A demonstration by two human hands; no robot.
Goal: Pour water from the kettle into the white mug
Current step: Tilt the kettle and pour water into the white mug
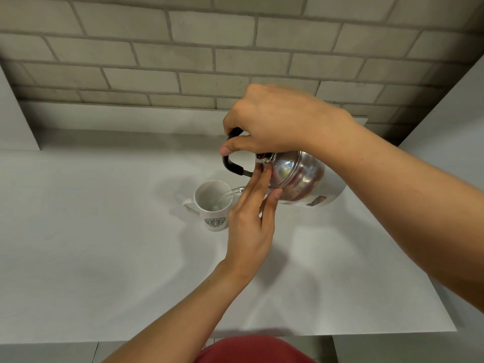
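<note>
A shiny steel kettle [298, 179] hangs tilted to the left above the white counter [104, 244], its spout toward the mug. My right hand [272, 119] grips its black handle [231, 166] from above. My left hand [251, 218] rests with straight fingers against the kettle's lid and front side, thumb under the body. A thin stream of water [233, 192] runs from the spout into the white mug [213, 208], which stands upright with a green logo facing me and its handle to the left. Some water shows inside the mug.
A grey brick wall [183, 61] rises behind the counter. White panels stand at the left [15, 121] and right [445, 113] sides. The counter's front edge [157, 339] runs near me, with a red garment [256, 349] below it.
</note>
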